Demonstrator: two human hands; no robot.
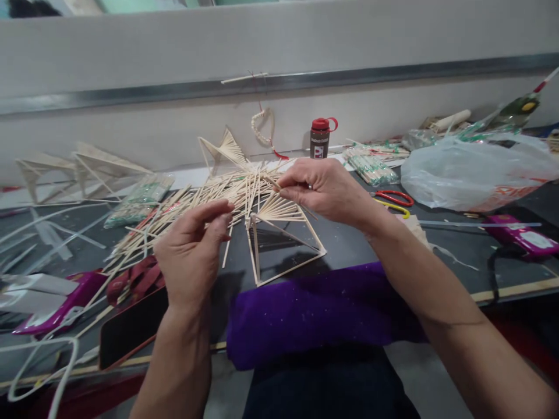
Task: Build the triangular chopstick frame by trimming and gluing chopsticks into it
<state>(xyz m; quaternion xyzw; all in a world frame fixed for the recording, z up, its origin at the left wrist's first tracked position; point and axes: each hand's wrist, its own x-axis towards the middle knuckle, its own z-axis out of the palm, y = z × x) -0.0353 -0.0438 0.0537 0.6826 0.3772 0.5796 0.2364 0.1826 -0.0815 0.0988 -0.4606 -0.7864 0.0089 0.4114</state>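
Note:
A frame of thin wooden sticks point(288, 270), with a fan of sticks across its top, stands on the dark table between my hands. My right hand point(317, 189) is above its far right side, thumb and fingers pinched on the end of a thin stick point(273, 184). My left hand point(194, 244) is raised to the left of the frame, fingers curled and thumb near the fingertips; whether anything small is between them cannot be made out. Behind the frame lies a pile of loose sticks point(201, 195), and a twisted stick model point(227, 148) stands behind the pile.
A purple cloth point(314, 314) lies along the near edge. Left are a phone point(133, 329), a magenta device point(65, 305) and bagged sticks point(142, 201). A bottle point(319, 139) stands behind; red-handled scissors point(395, 198), a plastic bag point(471, 171) and another magenta device point(522, 235) lie right.

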